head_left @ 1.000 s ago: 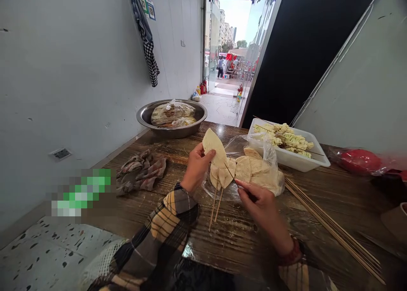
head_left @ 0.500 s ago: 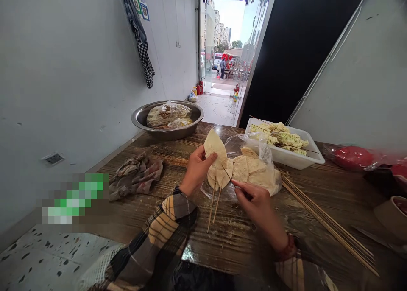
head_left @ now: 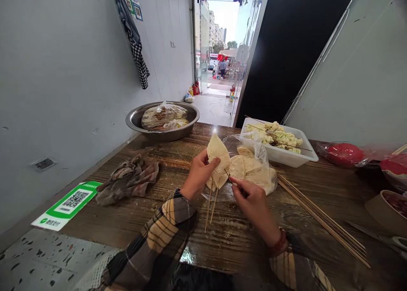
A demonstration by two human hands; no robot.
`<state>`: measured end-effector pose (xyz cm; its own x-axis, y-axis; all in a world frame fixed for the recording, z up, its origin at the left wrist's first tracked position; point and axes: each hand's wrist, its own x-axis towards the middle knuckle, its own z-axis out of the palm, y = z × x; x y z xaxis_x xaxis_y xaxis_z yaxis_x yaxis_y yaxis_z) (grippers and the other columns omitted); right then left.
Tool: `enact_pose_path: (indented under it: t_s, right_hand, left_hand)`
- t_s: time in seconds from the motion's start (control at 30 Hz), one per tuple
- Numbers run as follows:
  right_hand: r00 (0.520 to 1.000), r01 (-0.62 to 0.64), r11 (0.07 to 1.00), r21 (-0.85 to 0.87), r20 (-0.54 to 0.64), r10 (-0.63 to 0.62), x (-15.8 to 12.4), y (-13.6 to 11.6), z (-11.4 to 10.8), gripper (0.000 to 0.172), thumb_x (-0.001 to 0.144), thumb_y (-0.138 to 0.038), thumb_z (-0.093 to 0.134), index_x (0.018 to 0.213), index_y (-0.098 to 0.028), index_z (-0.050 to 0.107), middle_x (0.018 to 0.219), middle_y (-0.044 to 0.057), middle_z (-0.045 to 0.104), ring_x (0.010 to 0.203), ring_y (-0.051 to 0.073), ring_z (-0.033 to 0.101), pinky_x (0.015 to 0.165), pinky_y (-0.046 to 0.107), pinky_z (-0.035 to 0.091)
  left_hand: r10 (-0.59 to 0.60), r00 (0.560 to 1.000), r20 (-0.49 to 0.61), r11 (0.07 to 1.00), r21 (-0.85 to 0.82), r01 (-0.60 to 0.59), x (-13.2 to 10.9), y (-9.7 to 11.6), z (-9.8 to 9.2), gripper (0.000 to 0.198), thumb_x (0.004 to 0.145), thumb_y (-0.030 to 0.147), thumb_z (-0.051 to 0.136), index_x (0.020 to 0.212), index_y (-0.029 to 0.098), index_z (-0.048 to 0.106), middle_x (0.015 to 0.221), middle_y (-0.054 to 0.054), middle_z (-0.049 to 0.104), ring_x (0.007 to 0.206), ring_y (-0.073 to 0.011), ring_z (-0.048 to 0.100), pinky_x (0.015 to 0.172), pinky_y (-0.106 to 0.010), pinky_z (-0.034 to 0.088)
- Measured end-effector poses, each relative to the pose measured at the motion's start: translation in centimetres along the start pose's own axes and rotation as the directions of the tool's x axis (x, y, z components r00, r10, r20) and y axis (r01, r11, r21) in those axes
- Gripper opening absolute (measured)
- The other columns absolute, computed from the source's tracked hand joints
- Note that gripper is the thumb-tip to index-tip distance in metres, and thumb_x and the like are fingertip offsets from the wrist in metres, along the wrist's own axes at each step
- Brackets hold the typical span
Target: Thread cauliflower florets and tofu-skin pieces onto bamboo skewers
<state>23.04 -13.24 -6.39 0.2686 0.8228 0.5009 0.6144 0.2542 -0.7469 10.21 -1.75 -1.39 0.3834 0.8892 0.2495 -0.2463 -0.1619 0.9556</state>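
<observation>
My left hand (head_left: 201,175) pinches a pale, thin flatbread-like wedge (head_left: 218,150) between thumb and fingers, its tip pointing up. In my right hand (head_left: 253,205) a thin wooden skewer (head_left: 227,172) is gripped, its shaft meeting the lower right edge of the wedge; whether it has pierced through I cannot tell. Below the wedge lie skewered pieces (head_left: 218,181), with two sticks (head_left: 208,210) pointing toward me on the table. Just right of them, a stack of similar wedges (head_left: 252,170) lies partly in a clear plastic bag (head_left: 261,151).
A bundle of bare skewers (head_left: 324,221) lies on the right of the wooden table (head_left: 229,240). Behind stand a white tray (head_left: 286,157) of skewered cauliflower and a metal basin (head_left: 165,135) holding bagged skewers. A crumpled cloth (head_left: 130,180), a QR card (head_left: 68,204), scissors (head_left: 372,233) and a bowl (head_left: 381,212) lie around.
The view has shifted slightly, moving the scene a little leftward. My left hand still holds the wedge, now tilted a bit differently, and the skewer in my right hand stays at its lower edge.
</observation>
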Motion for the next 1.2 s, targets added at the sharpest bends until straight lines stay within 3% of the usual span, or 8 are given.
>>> enact_pose_path:
  t_s: [0.13,0.4,0.83,0.97,1.2]
  right_hand:
    - [0.999,0.04,0.999,0.03,-0.032,-0.039,-0.1,0.0,0.0,0.029,0.086,-0.025,0.053,0.109,-0.021,0.07,0.105,0.006,0.073,0.092,0.021,0.068,0.084,0.035,0.053]
    - [0.991,0.128,0.991,0.04,-0.031,-0.127,-0.1,0.2,-0.2,0.028,0.09,-0.025,0.052,0.113,-0.023,0.068,0.107,0.006,0.072,0.097,0.02,0.066,0.087,0.034,0.053]
    - [0.983,0.176,0.984,0.005,-0.06,-0.176,0.0,0.5,0.0,0.028,0.091,-0.024,0.052,0.114,-0.024,0.067,0.107,0.007,0.071,0.095,0.019,0.066,0.084,0.033,0.053]
    - [0.99,0.116,0.993,0.023,-0.084,-0.114,0.1,0.4,0.2,0.026,0.09,-0.028,0.053,0.11,-0.023,0.069,0.106,0.007,0.071,0.095,0.02,0.066,0.084,0.034,0.053]
    - [0.985,-0.141,0.978,0.156,-0.072,0.154,0.1,0.6,0.4,0.026,0.083,-0.04,0.06,0.093,-0.019,0.071,0.092,0.007,0.073,0.083,0.021,0.067,0.076,0.034,0.053]
  left_hand:
    - [-0.058,0.998,0.009,0.988,-0.145,0.059,0.1,0.1,0.0,0.035,0.067,0.027,0.074,0.098,0.015,0.064,0.094,-0.005,0.07,0.08,-0.0175,0.063,0.072,-0.029,0.049]
    - [-0.22,0.967,0.125,0.908,-0.337,0.25,0.0,0.7,-0.4,0.042,0.063,0.023,0.079,0.1,0.013,0.064,0.092,-0.007,0.071,0.077,-0.0175,0.065,0.071,-0.028,0.05]
    - [-0.248,0.963,0.106,0.874,-0.405,0.27,-0.3,0.7,-0.1,0.038,0.059,0.021,0.082,0.092,0.011,0.066,0.084,-0.007,0.07,0.069,-0.0151,0.063,0.065,-0.026,0.049]
    - [-0.24,0.959,0.148,0.873,-0.399,0.28,-0.6,0.5,0.4,0.038,0.058,0.024,0.083,0.09,0.011,0.066,0.079,-0.005,0.07,0.065,-0.0134,0.061,0.061,-0.024,0.049]
    - [-0.187,0.975,0.119,0.906,-0.362,0.218,-0.7,0.4,0.6,0.034,0.061,0.024,0.081,0.09,0.012,0.066,0.077,-0.002,0.068,0.063,-0.0113,0.059,0.058,-0.022,0.047]
